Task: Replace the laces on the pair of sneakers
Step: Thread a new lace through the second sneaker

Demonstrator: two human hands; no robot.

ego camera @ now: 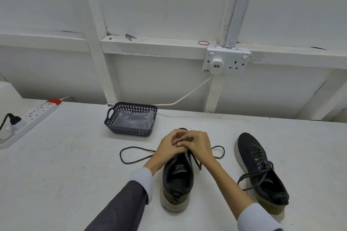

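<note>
White tabletop (75,174) is being used as the bench. The middle sneaker (177,184) is being kept heel-inward, likely for eyelet access, while its dark lace (131,155) is being pinched by the curled left hand (170,146) and right hand (199,145); the second sneaker (261,170) is being left just to the right.

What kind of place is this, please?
Probably a plain workroom or test bench rather than a home: a rough white table, a bare white panelled wall with a surface-mounted double socket, and a power strip on the table.
</note>
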